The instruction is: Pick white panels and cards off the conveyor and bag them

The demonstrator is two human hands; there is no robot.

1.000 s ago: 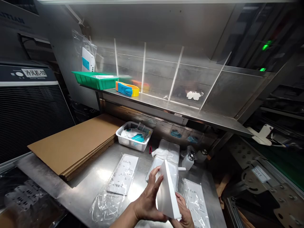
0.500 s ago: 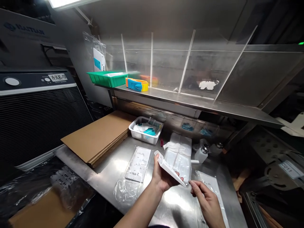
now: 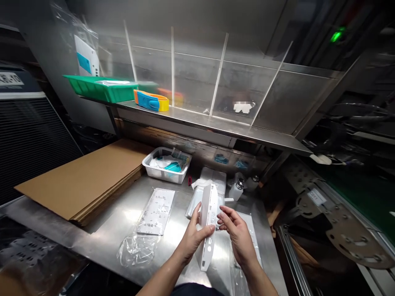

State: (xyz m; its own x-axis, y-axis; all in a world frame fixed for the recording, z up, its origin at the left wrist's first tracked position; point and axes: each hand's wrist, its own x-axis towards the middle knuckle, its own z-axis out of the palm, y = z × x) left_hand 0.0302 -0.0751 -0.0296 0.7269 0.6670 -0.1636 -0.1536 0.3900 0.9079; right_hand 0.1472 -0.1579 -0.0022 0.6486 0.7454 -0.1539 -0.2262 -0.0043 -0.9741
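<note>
My left hand (image 3: 196,234) grips a long white plastic part (image 3: 210,213), held nearly upright on edge, with the thumb across its holed side. Close to the part's right side is my right hand (image 3: 234,230), its fingers curled toward the thumb; whether anything small sits between them is too small to tell. Left of the hands, a flat white panel with holes (image 3: 157,211) lies on the metal table. Another wrapped white panel (image 3: 251,230) is partly hidden behind my right hand. Beyond the held part lies a stack of clear-wrapped pieces (image 3: 214,176).
Cardboard sheets (image 3: 86,176) are stacked at the left. A white basket (image 3: 166,174) and a dispenser bottle (image 3: 236,191) stand at the back. Crumpled plastic film (image 3: 137,250) lies near the front edge. A metal shelf (image 3: 197,122) holds a green tray (image 3: 105,90).
The white part has turned from slanting to nearly upright, its holed side now showing. My right hand has moved from its lower end to beside its middle. The view has shifted right.
</note>
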